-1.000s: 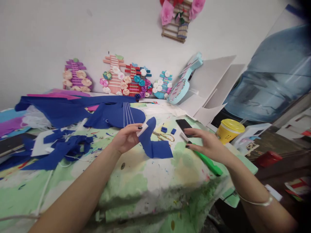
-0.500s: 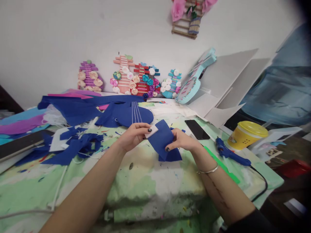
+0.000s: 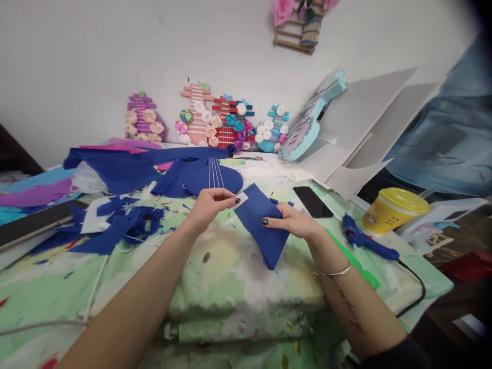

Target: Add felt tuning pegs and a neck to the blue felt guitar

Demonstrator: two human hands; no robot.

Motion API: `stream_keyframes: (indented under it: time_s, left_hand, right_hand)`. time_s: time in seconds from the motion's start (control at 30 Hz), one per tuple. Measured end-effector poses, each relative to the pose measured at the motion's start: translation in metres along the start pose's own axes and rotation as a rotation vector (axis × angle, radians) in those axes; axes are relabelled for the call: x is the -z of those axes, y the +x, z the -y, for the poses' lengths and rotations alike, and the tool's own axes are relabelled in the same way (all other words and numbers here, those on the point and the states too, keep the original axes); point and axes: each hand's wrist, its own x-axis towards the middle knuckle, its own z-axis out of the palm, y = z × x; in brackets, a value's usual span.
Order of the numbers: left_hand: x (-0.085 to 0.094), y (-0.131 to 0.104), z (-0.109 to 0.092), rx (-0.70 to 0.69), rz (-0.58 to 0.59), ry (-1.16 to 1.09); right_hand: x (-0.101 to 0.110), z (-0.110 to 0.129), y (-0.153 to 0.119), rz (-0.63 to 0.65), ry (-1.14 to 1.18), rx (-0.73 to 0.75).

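My left hand (image 3: 216,206) pinches a small white piece of card (image 3: 241,200) against the upper left corner of a dark blue sheet (image 3: 261,220). That sheet looks like felt or soft paper, and I cannot tell which. Its right side is gripped by my right hand (image 3: 288,220), thumb on top and the other fingers mostly hidden beneath. The lower end of the sheet hangs to a point above the stained green cloth. Just beyond my left hand lies a blue rounded body shape (image 3: 226,177) with white strings across it.
Blue scraps (image 3: 134,218) lie at the left. To the right are a black phone (image 3: 312,201), a blue glue gun (image 3: 369,242) with its cord, a green strip (image 3: 355,262) and a yellow tub (image 3: 395,210). Flower-trimmed instrument shapes (image 3: 226,123) lean against the wall.
The blue sheet, folded or bunched before, is spread out more and shows a larger face. My left hand has moved slightly up with the white card.
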Motion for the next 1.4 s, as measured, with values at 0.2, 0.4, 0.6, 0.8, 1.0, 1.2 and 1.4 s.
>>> stream_keyframes:
  time_s: [0.2, 0.4, 0.6, 0.8, 1.0, 1.2, 1.4]
  left_hand:
    - [-0.002, -0.001, -0.003, -0.005, -0.014, 0.024]
    - [-0.003, -0.002, 0.000, -0.087, -0.010, 0.118]
    - [-0.008, -0.005, -0.001, -0.243, -0.017, 0.340]
    - [-0.012, -0.006, 0.000, -0.343, -0.014, 0.411]
    - [-0.014, -0.007, -0.001, -0.239, 0.015, 0.294]
    - [-0.011, -0.007, 0.003, -0.101, 0.051, 0.013]
    - [-0.014, -0.009, 0.002, -0.053, 0.141, 0.004]
  right_hand:
    - [0.002, -0.001, 0.000, 0.003, 0.052, -0.012]
    - [0.000, 0.000, 0.000, 0.011, 0.103, -0.002]
    - [0.000, -0.003, 0.000, 0.024, 0.083, 0.016]
    - [0.000, -0.004, 0.001, 0.044, 0.081, 0.024]
    - [0.004, -0.010, 0.001, 0.081, 0.075, 0.049]
    - [0.005, -0.016, 0.012, -0.096, 0.303, 0.099]
    - [-0.005, -0.012, 0.021, -0.157, 0.411, 0.153]
